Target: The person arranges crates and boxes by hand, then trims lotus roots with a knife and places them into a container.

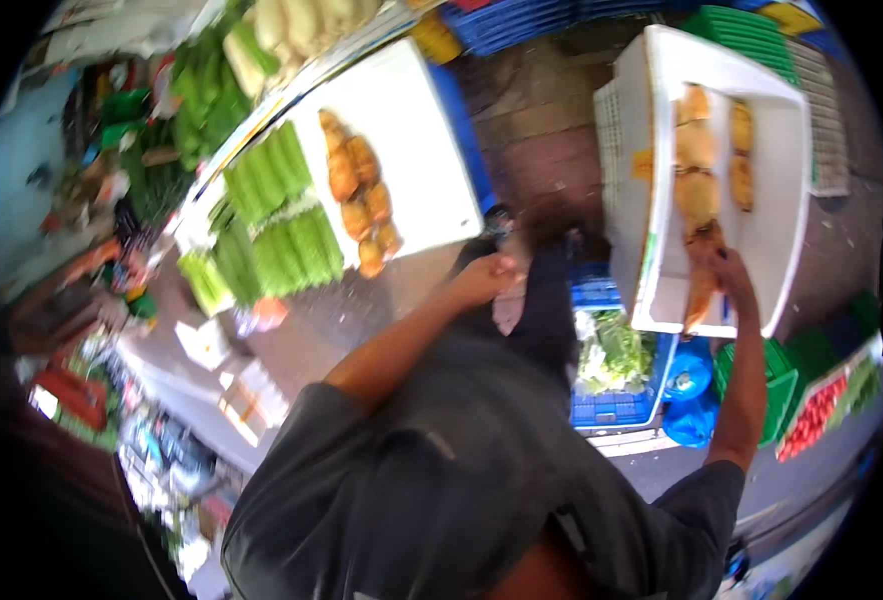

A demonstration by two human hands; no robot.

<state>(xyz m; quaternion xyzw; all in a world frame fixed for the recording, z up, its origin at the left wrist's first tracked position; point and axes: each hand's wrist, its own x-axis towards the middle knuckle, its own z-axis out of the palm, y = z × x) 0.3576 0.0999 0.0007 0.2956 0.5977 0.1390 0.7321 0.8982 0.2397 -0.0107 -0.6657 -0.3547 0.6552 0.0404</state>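
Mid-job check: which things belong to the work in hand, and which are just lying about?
Likely the job: right hand, brown root it touches, white box below it.
Apparently just lying about: leafy greens, blue plastic, red produce.

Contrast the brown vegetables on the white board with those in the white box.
The board vegetables lie bunched together on an open surface; the box vegetables lie in two separate rows between raised walls. The right hand is on the box vegetables, while no hand touches the board vegetables. Both are brownish and rest on white.
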